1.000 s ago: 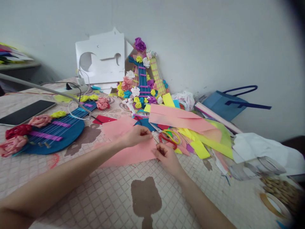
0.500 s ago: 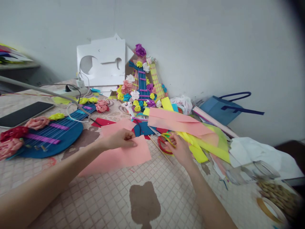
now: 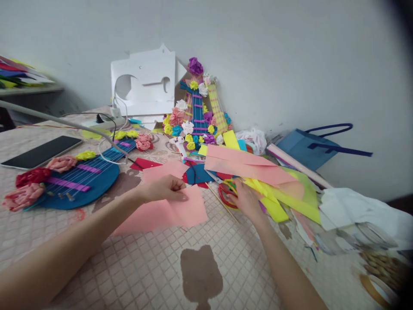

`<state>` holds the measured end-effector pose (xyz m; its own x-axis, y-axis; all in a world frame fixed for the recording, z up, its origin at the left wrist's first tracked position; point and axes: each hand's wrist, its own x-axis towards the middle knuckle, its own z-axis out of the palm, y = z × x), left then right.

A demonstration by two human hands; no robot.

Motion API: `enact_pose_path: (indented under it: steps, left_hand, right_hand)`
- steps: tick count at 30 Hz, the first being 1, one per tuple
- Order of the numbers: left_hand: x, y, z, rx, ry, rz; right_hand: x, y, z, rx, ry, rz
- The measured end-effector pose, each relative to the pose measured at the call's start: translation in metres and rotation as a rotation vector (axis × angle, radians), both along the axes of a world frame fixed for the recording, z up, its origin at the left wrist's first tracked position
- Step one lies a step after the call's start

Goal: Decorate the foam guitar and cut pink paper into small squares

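My left hand (image 3: 167, 188) is closed, pinching a sheet of pink crepe paper (image 3: 190, 211) between thumb and fingers near its upper edge. The sheet spreads left beneath my wrist, and another pink piece (image 3: 164, 170) lies just behind it. To the right, my right hand (image 3: 247, 196) has its fingers closed at the handles of a pair of scissors (image 3: 227, 198) with red and yellow loops. The scissors lie on the table, blades pointing away to the left. A thin wooden stick (image 3: 222, 202) rests beside them.
Pink and yellow paper strips (image 3: 245, 161) pile up beyond my right hand. A blue paper guitar with flowers (image 3: 93, 178) and a phone (image 3: 41, 151) lie left. A glue gun (image 3: 179, 145) stands behind. A tape roll (image 3: 374, 288) sits at front right; a cable (image 3: 64, 118) crosses the left.
The view has turned slightly left, so everything appears further right. My right hand has shifted a little at the scissors, whose handles now look flatter. My left hand keeps its pinch on the paper.
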<state>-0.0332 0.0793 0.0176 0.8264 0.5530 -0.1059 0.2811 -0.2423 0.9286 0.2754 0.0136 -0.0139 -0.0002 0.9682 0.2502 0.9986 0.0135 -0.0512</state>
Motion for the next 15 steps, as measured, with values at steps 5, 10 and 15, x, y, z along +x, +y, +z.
enact_pose_path:
  steps: [5,10,15]
  left_hand:
    - [-0.001,0.000,0.002,0.002,-0.001,-0.030]
    - [-0.001,-0.003,0.004,-0.025,-0.002,-0.041]
    - [0.001,-0.008,0.009,-0.015,0.018,-0.067]
  right_hand:
    - [0.001,-0.013,0.014,0.121,0.185,0.003]
    - [-0.019,-0.028,0.023,-0.067,0.937,0.148]
    - [-0.056,-0.037,0.020,-0.261,1.186,0.227]
